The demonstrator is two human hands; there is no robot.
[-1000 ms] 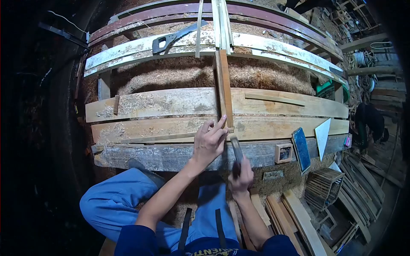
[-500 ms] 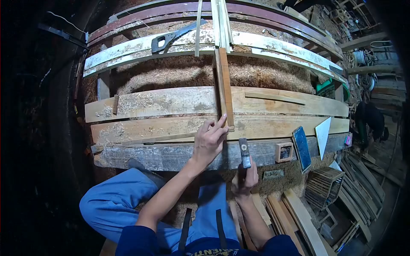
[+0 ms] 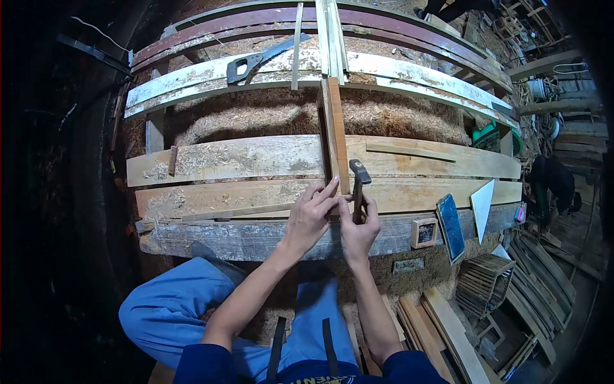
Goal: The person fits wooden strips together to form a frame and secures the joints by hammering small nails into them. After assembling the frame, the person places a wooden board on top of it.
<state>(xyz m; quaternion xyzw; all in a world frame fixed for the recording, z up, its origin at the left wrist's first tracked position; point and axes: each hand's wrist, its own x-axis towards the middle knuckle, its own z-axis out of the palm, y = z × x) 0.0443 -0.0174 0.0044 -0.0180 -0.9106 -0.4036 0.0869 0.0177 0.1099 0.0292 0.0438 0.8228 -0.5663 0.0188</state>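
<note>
Gripping the hammer (image 3: 360, 171) by its handle, my right hand (image 3: 360, 233) sits by the near end of the board (image 3: 338, 134), the hammer's head up just right of it. My left hand (image 3: 307, 217) rests its fingers against that same end of the board, forefinger stretched along it; whether they pinch anything small there, I cannot tell from my camera. The board runs away from me across the table (image 3: 288, 153), its far end at the white plank (image 3: 192, 88). Beyond the board and to its left, I see the saw (image 3: 246, 65) lying on that plank, while slats (image 3: 330, 38) extend past the board's far end. Left of the board I have shavings (image 3: 217, 152) scattered near a short stick (image 3: 173, 160), plus a long strip (image 3: 243, 210) pointing toward its near end. Right of the board lies a thin batten (image 3: 409, 152); farther right of its near end come a small box (image 3: 416, 235), a blue slab (image 3: 451, 227) and a white triangle (image 3: 481, 208), in that order.
</note>
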